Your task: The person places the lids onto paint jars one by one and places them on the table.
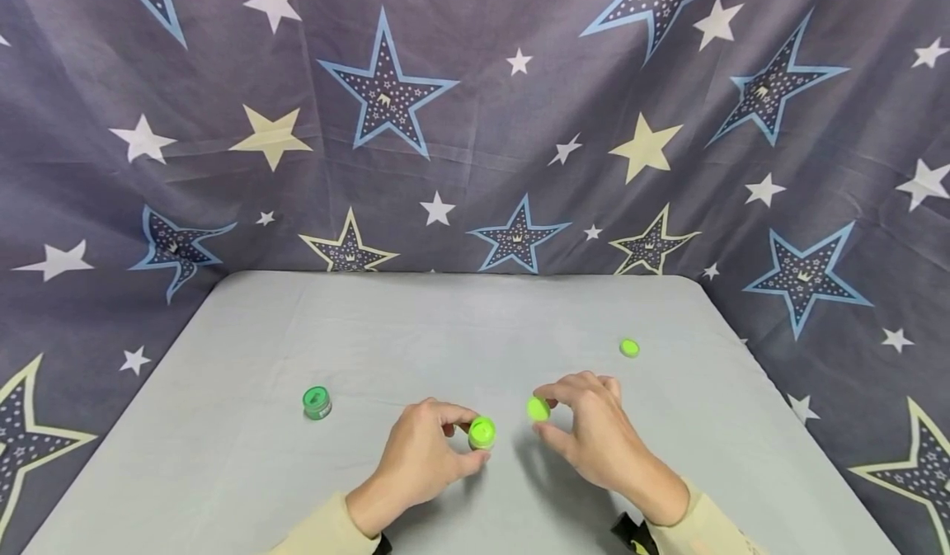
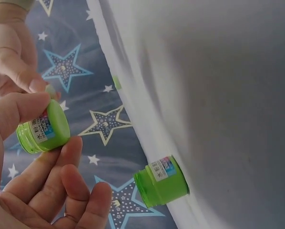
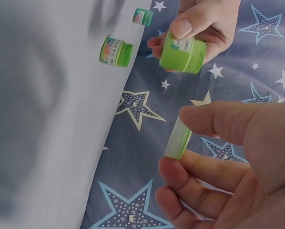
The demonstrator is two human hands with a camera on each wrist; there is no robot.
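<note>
Fingers [image 1: 454,413] clamp a lime jar [image 2: 46,128] in your left hand [image 1: 423,454] and a lid [image 1: 538,409] in your right hand [image 1: 603,438], a green jar [image 1: 317,403] standing left.

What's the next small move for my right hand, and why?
Perhaps set the lime-green round plastic lid in your right hand down on the pale grey table, near the other lime-green round lid lying there. The lime-green plastic jar in your left hand shows its bare threaded neck, and lid and jar are apart, so the lid seems free to lay aside.
</note>
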